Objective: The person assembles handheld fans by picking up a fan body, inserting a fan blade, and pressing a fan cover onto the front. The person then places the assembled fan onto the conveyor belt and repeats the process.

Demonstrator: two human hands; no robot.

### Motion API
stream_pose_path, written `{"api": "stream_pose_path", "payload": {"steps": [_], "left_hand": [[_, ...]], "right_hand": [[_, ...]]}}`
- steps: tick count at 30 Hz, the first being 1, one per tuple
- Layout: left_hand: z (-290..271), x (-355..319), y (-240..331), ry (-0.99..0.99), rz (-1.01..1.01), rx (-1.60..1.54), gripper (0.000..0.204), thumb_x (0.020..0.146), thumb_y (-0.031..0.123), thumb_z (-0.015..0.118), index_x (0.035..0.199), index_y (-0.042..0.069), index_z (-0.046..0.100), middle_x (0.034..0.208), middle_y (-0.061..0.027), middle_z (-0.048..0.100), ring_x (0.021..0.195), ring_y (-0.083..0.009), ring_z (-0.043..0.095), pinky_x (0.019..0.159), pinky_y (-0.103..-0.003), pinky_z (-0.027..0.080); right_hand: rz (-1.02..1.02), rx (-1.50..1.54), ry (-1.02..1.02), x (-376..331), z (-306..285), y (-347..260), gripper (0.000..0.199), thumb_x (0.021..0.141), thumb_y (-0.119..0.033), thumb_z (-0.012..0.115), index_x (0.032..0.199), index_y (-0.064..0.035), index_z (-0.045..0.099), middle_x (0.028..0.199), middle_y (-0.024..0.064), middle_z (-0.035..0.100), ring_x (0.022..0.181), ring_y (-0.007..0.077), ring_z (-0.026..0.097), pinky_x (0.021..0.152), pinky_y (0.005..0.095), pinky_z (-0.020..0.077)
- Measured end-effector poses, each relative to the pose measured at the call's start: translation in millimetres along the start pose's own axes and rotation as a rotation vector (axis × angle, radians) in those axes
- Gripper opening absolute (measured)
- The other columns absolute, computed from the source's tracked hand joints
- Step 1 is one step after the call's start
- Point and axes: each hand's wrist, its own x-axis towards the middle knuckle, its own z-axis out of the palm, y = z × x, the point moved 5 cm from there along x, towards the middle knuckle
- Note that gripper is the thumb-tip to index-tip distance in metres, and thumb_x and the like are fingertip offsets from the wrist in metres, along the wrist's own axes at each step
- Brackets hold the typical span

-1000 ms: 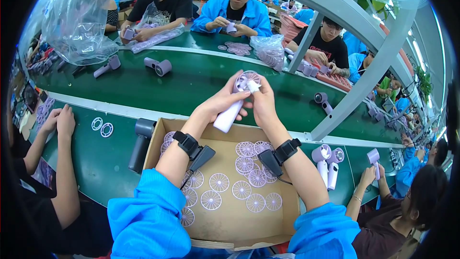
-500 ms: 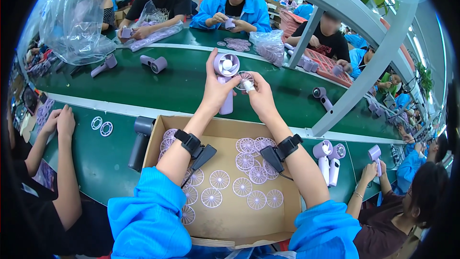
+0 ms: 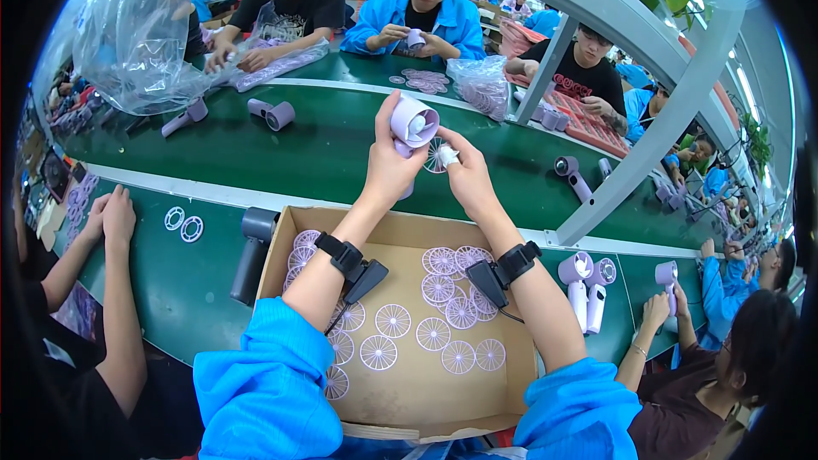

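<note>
My left hand (image 3: 388, 163) is closed around a lavender handheld fan (image 3: 412, 122), held above the green bench. The fan's round head is tilted toward the right, its blades and hub bare inside the ring; most of the handle is hidden behind my hand. Between the fingers of my right hand (image 3: 471, 179) is a round spoked fan grille (image 3: 435, 157), just below and right of the fan head. White wrapping covers one fingertip of that hand. Below my forearms, a shallow cardboard box (image 3: 400, 405) holds several loose lavender grilles (image 3: 393, 321).
A dark grey handheld fan (image 3: 253, 255) stands left of the box, near two pale rings (image 3: 192, 229). Two lavender fans (image 3: 577, 290) are at its right. More fans (image 3: 279, 115) lie across the green belt (image 3: 341, 145). A metal post (image 3: 609, 132) slants up at right. Co-workers sit around.
My left hand has tipped the fan, turning its front toward the right and downward. The grille in my right hand has shifted slightly lower.
</note>
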Motion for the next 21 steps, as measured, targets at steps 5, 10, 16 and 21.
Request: {"api": "stream_pose_path", "payload": {"steps": [5,10,16,21], "left_hand": [[-3,2,0,0.043,-0.053,-0.039,0.084,0.078,-0.002,0.067,0.144,0.018,0.018,0.123,-0.0124,0.045,0.094,-0.0182,0.060,0.060,-0.025,0.054],[-9,2,-4,0.144,-0.049,0.035,0.082,0.079,-0.001,0.067,0.143,0.016,0.018,0.123,-0.0129,0.045,0.093,-0.0182,0.060,0.065,-0.026,0.054],[-15,3,-6,0.222,-0.066,0.043,0.078,0.080,0.004,0.067,0.142,0.017,0.022,0.116,-0.0169,0.054,0.100,-0.0261,0.061,0.073,-0.033,0.054],[-10,5,-7,0.165,-0.297,-0.261,0.077,0.081,0.000,0.063,0.142,0.017,0.019,0.110,-0.0140,0.056,0.083,-0.0220,0.064,0.057,-0.029,0.054]], "right_hand": [[0.010,-0.007,-0.001,-2,3,1,0.037,0.082,0.006,0.050,0.117,-0.0041,0.056,0.090,0.0067,0.056,0.075,0.0128,0.053,0.072,0.0261,0.0476],[-0.239,-0.486,0.075,-8,3,-21,0.039,0.074,0.005,0.062,0.112,-0.0038,0.058,0.097,0.0116,0.057,0.085,0.0223,0.058,0.078,0.0314,0.0486],[-0.524,-0.892,0.068,-15,16,-31,0.041,0.069,-0.002,0.070,0.109,-0.0039,0.061,0.107,0.0146,0.058,0.100,0.0325,0.057,0.083,0.0371,0.0489],[-0.556,-0.989,0.076,-13,12,-34,0.041,0.069,-0.005,0.072,0.109,-0.0044,0.062,0.112,0.0153,0.058,0.104,0.0312,0.057,0.085,0.0371,0.0485]]}}
